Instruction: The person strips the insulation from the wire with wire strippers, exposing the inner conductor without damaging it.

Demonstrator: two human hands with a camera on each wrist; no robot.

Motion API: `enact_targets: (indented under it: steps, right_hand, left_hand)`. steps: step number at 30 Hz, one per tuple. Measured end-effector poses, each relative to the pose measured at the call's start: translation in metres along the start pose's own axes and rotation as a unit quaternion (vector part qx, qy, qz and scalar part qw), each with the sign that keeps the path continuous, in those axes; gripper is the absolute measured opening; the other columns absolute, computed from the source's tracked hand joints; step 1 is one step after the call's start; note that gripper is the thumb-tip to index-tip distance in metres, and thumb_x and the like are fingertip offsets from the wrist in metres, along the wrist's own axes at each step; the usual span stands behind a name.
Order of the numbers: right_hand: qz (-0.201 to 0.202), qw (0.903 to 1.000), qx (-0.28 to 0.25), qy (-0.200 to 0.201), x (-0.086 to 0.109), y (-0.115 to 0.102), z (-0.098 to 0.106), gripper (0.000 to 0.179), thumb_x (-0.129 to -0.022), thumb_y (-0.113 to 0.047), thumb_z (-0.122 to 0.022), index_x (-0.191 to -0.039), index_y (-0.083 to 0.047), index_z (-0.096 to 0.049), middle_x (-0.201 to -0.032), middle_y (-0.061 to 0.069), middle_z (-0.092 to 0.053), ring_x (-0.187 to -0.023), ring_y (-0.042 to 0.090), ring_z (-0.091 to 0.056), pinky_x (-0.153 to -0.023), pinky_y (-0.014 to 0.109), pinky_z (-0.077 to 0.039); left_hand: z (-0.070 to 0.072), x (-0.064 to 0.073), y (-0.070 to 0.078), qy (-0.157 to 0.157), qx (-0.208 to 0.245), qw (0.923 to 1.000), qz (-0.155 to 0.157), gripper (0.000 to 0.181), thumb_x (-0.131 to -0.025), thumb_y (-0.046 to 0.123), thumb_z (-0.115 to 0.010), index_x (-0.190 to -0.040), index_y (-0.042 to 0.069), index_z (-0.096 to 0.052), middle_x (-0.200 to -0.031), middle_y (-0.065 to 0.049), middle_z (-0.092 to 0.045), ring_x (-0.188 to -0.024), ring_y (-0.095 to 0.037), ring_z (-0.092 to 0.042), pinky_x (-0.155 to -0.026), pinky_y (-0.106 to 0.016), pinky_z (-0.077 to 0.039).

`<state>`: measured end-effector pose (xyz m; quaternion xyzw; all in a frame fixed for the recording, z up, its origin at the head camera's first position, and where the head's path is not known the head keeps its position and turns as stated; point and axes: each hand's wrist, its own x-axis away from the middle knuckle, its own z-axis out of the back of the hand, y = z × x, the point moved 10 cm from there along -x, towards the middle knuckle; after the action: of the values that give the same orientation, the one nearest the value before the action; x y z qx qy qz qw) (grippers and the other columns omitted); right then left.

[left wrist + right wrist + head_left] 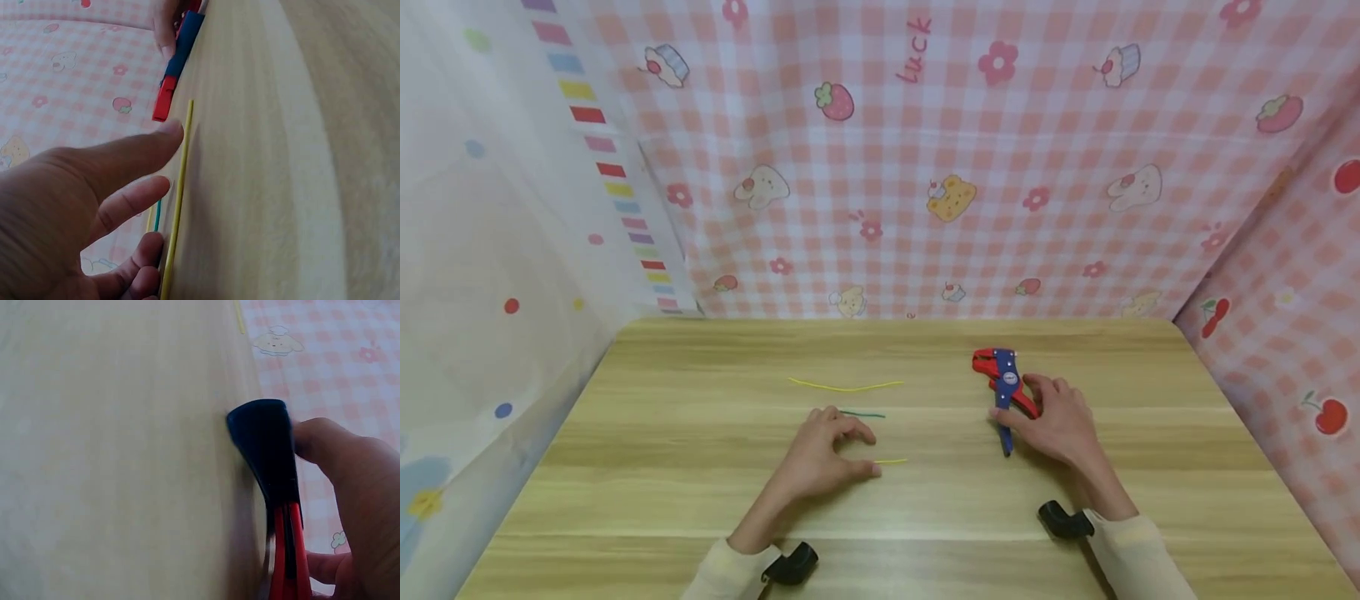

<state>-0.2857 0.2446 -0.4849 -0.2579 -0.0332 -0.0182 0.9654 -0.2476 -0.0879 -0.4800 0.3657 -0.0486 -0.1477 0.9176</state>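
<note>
A wire stripper point(1007, 383) with a blue body and red jaws and lever lies toward the right of the table. My right hand point(1063, 422) holds it by the handles, thumb on the blue one and fingers at the red one; the fingers are partly hidden in the right wrist view. On the left, my left hand point(826, 447) hovers over the wires with thumb and forefinger spread apart. Beside that thumb lies a short yellow wire point(181, 187), partly covered by the hand in the head view. A green wire point(867, 414) shows beyond the fingers.
Farther back lies a longer, slightly bowed yellow wire point(847, 389). The wooden table point(940, 533) meets a pink checked cloth point(895, 150) at its back edge. Patterned cloths also hang at the left and right sides. Each sleeve cuff has a black wrist camera.
</note>
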Motion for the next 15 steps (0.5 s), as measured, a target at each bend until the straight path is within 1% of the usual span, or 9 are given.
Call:
enact_targets:
  steps: [3, 8, 15]
  right_hand:
    - [0.005, 1.0000, 0.007, 0.004, -0.0014, -0.0003, 0.0010, 0.098, -0.083, -0.072, -0.068, -0.149, -0.003, -0.046, -0.110, 0.017, -0.052, -0.105, 0.035, -0.044, -0.079, 0.038, -0.034]
    - [0.000, 1.0000, 0.001, -0.006, -0.0027, 0.0027, 0.0008, 0.093, -0.085, -0.069, -0.068, -0.146, -0.002, -0.047, -0.112, 0.018, -0.054, -0.104, 0.035, -0.047, -0.079, 0.040, -0.038]
    - [-0.008, 0.9995, -0.015, -0.027, 0.0000, 0.0027, -0.0008, 0.087, -0.087, -0.065, -0.071, -0.144, -0.003, -0.048, -0.113, 0.018, -0.055, -0.099, 0.032, -0.050, -0.076, 0.036, -0.039]
  left_hand:
    - [-0.0003, -0.0003, 0.0007, 0.012, -0.009, 0.9999, 0.006, 0.028, -0.072, 0.036, -0.093, -0.092, 0.032, -0.075, -0.095, 0.004, -0.059, -0.090, -0.015, -0.044, -0.080, -0.032, -0.036]
    - [-0.0014, -0.0016, 0.0026, 0.026, -0.022, 0.9994, 0.007, 0.022, -0.074, 0.034, -0.092, -0.086, 0.032, -0.074, -0.095, 0.005, -0.057, -0.091, -0.015, -0.044, -0.081, -0.032, -0.035]
    - [-0.0027, 0.0007, 0.0044, 0.023, -0.038, 0.9990, 0.006, 0.019, -0.078, 0.030, -0.090, -0.073, 0.034, -0.071, -0.090, 0.006, -0.054, -0.088, -0.014, -0.042, -0.080, -0.031, -0.033]
